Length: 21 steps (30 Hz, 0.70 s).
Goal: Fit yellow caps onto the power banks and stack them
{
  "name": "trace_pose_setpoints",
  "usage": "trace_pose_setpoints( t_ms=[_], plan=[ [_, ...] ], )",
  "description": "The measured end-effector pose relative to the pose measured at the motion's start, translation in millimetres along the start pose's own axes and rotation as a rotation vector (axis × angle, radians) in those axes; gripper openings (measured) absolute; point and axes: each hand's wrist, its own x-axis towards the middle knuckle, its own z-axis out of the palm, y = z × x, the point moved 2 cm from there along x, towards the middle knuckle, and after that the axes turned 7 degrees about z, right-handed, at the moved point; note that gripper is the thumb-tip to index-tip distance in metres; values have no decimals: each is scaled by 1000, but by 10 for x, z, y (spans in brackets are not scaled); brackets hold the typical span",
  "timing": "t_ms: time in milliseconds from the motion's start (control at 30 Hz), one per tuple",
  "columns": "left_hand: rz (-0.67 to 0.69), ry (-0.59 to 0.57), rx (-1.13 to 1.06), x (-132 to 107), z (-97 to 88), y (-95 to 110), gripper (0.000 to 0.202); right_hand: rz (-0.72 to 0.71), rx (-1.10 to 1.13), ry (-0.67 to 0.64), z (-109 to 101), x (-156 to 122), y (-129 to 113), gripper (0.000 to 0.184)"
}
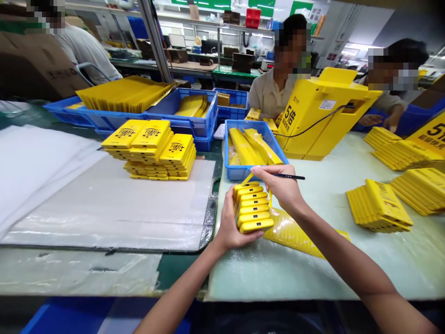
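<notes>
Several stacked yellow packs [255, 210] sit in my left hand [231, 228], thumb and fingers clamped around their sides, above the worktop [278, 278]. I judge them stiff, smooth, fairly heavy together, best held squarely by both edges. My right hand [283, 188] pinches a thin, probably flexible yellow strip [247, 179], a dark pen-like tool [294, 176] tucked alongside.

bare hands, two: left hand [231, 227], right hand [283, 188]. flat yellow plastic slabs with rounded ends [255, 202], gripped: seven, by visible ends. slim black pen-like stick [294, 176]: one. ribbed yellow plastic sheet [295, 234]: one. piled yellow printed slabs on grey-white board [177, 147]: three tops show; lower layers too packed to count. leaning yellow slab groups, right side [377, 204]: four. blue plastic bins [239, 174]: at least four. big yellow printed cases [309, 120]: two. other people [86, 51]: three.
</notes>
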Motion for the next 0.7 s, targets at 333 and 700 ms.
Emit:
trace_pose_setpoints(
  t_ms=[333,700],
  plan=[
    [-19,44,-25,46,21,166,135,-29,-173,-24,16,-136,-54,30],
    [7,13,19,16,26,157,134,-51,-219,-43,13,-157,-175,27]
  ],
)
